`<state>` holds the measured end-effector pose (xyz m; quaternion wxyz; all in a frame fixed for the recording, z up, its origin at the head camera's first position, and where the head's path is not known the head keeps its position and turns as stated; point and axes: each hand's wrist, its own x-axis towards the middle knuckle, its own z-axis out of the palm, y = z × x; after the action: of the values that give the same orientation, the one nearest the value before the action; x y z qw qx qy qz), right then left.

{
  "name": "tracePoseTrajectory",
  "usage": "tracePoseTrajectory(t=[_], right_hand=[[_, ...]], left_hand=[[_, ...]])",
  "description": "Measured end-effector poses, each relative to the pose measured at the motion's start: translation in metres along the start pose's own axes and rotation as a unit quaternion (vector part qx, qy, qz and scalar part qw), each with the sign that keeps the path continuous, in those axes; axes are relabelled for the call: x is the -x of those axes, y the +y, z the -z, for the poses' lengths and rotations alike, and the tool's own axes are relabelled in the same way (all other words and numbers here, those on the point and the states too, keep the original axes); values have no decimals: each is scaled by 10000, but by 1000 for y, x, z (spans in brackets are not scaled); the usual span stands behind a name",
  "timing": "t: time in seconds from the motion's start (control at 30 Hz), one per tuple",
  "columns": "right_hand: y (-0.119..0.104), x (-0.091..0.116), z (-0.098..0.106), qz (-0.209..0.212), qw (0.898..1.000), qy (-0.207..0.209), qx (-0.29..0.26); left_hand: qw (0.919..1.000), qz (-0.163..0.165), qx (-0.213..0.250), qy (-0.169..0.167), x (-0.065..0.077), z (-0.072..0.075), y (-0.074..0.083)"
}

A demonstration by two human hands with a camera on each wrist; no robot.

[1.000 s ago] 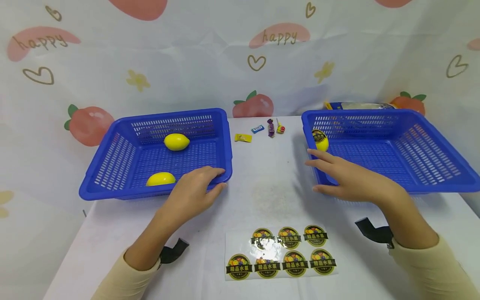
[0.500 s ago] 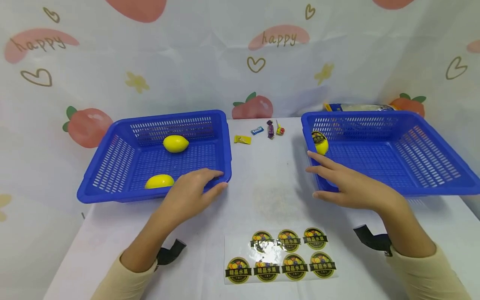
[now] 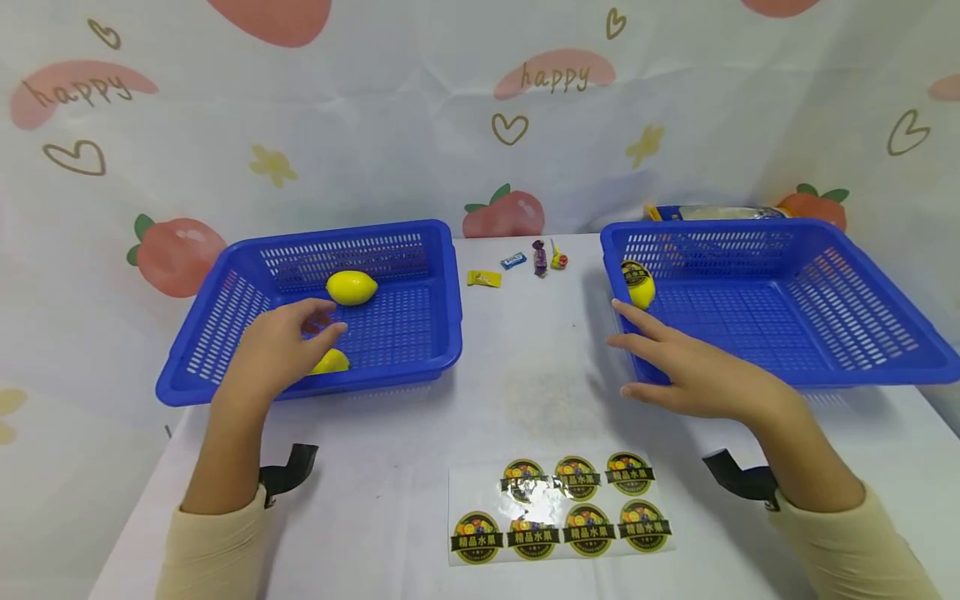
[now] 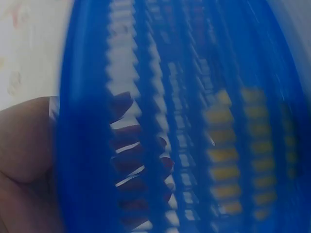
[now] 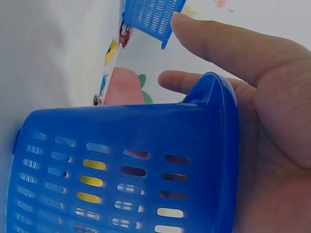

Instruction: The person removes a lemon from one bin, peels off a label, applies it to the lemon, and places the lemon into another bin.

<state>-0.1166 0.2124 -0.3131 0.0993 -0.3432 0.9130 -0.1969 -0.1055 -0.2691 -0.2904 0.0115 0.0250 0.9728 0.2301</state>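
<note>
In the head view my left hand [image 3: 277, 346] hovers over the front part of the left blue basket [image 3: 442, 333], thumb and fingers apart with nothing between them. A lemon [image 3: 332, 362] is partly hidden behind it at the front wall. Another lemon [image 3: 351, 287] lies farther back in the same basket. From the left wrist, yellow shows through the slots of the basket wall [image 4: 194, 58]. My right hand [image 3: 697, 371] rests with fingers spread at the near left corner of the right blue basket [image 3: 885, 379]. Inside that basket a lemon with a round black sticker [image 3: 641, 292] sits against the left wall.
A clear sheet with several round fruit stickers [image 3: 588, 527] lies on the white table [image 3: 405, 533] in front. Between the baskets at the back are several small wrapped sweets [image 3: 484, 278] and a lollipop [image 3: 558, 257]. A packet [image 3: 720, 212] lies behind the right basket.
My left hand has left the front right corner of the left basket and moved left, over the front lemon. The right hand stays nearly where it was.
</note>
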Motion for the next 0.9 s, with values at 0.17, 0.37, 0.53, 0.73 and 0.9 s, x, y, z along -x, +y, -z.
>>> tracePoseTrajectory(t=[0.17,0.37,0.53,0.73,0.9], right_hand=[[0,0,-2,106,9999,59,63],[0,-1,-3,218,9996,113,133],[-1,-2,-3,279,9993,137,191],[0,-2,-3,288,9992,144,227],[3,-3,-3,324,9992,176,138]], left_hand=[[9964,683,-197,-452,-8,4,-27],[9907,813,-188,-1076,-13,3,-35],[9837,851,-188,-1575,-13,0,-37],[9776,659,-80,-1999,-18,-4,-42],[9735,538,-36,-2221,-23,-3,-46]])
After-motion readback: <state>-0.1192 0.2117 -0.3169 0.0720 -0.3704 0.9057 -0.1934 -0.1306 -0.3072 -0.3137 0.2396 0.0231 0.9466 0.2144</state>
